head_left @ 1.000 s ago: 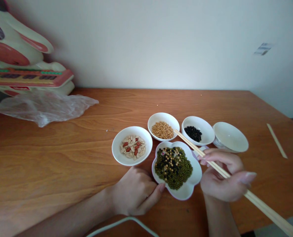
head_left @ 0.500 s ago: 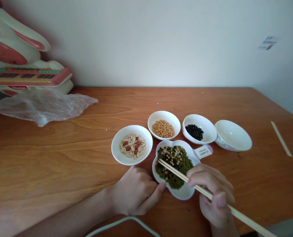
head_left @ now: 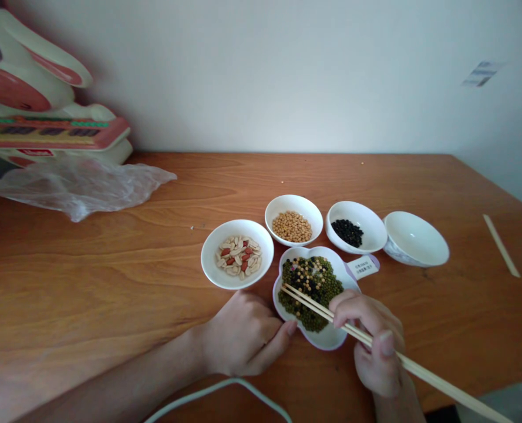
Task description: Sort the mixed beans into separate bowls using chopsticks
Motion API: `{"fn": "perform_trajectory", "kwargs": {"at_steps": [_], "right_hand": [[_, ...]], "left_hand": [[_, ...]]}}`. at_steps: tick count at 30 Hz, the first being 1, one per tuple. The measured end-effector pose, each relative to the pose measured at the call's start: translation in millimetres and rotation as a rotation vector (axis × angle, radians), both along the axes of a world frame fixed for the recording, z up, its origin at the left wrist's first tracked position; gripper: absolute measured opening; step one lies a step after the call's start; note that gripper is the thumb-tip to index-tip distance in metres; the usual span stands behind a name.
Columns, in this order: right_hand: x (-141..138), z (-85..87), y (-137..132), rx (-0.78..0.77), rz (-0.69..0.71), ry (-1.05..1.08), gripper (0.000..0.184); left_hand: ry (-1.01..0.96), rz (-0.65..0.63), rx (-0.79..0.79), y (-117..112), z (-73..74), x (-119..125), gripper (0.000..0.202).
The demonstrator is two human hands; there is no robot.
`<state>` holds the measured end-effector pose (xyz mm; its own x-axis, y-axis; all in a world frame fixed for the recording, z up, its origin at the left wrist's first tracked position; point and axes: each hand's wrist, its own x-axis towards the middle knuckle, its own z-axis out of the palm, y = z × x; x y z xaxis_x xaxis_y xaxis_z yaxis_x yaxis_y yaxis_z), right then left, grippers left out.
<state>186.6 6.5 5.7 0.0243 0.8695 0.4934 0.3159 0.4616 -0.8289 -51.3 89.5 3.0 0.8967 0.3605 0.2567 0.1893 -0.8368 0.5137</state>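
Note:
A white flower-shaped dish (head_left: 337, 338) holds a heap of mixed green, black and yellow beans (head_left: 310, 282). My right hand (head_left: 373, 343) is closed on a pair of wooden chopsticks (head_left: 419, 370), and their tips rest on the left side of the bean heap. My left hand (head_left: 245, 335) lies curled on the table, its thumb touching the dish's near-left rim. Behind the dish stand a bowl of peanuts (head_left: 237, 258), a bowl of yellow beans (head_left: 293, 220), a bowl of black beans (head_left: 354, 226) and an empty white bowl (head_left: 414, 239).
A clear plastic bag (head_left: 82, 185) and a white-and-red toy (head_left: 36, 111) lie at the table's far left. A single wooden stick (head_left: 501, 245) lies at the right. A small label (head_left: 363, 266) sits beside the flower dish. A pale cable (head_left: 225, 388) crosses the near edge.
A second ago the chopsticks pointed up toward the yellow-bean bowl. My right hand has since dropped toward me and swung their tips down onto the mixed beans. My left hand stayed put.

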Motion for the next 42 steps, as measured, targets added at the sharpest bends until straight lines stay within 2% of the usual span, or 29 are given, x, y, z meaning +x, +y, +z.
{"fn": "perform_trajectory", "kwargs": {"at_steps": [7,13,19,29,42], "right_hand": [[-0.3,0.9,-1.6,0.031,0.003,0.048,0.057],[-3.8,7.5,0.9,0.053,-0.06,0.076,0.06],[-2.6,0.9,0.2,0.051,-0.015,0.024,0.058],[1.0,-1.2,4.5,0.149,-0.021,-0.038,0.035],[1.8,-3.9,1.3,0.084,-0.01,-0.023,0.042]], "left_hand": [[-0.013,-0.009,-0.02,-0.2,0.9,0.3,0.049],[-0.02,-0.005,-0.026,-0.3,0.7,0.5,0.049],[-0.012,-0.007,-0.024,-0.3,1.5,0.5,0.05],[-0.032,-0.004,-0.023,0.2,2.3,1.2,0.051],[-0.035,-0.008,-0.007,0.6,1.9,0.3,0.051]]}}
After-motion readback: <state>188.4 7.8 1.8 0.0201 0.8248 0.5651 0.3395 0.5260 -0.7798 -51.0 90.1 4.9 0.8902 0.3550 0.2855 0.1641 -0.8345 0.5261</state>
